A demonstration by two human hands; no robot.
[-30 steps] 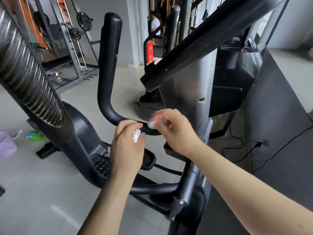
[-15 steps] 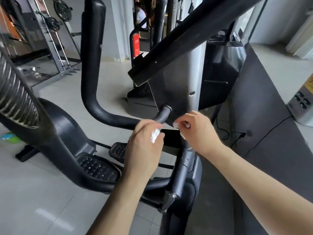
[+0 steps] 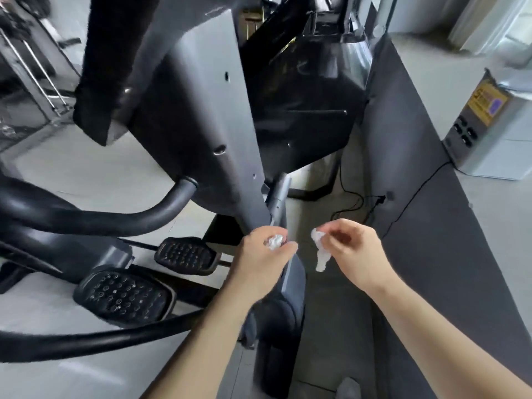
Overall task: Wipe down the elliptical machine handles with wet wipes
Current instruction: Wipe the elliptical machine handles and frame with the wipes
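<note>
While both arms reach out in front of the person in the head view, the left hand is closed up tight, its fingers curled round a crumpled wipe that pokes out white between thumb and forefinger. Over on the other side, the right hand has a lighter hold: thumb and fingertips pinch a second wipe, the other fingers loosely bent, and a twisted tail of the wipe hangs down below the pinch. The two hands sit near each other with a gap between them, and the wipes are not touching. The left hand lies across the lower end of the grey column; whether it actually touches the metal, I cannot tell. The curved black handle runs in from the left and joins the column higher up, well apart from both wipes. Beneath it, two studded pedals sit side by side. To the right, a black cable trails over the floor, and a metal box with a yellow label stands further off.
</note>
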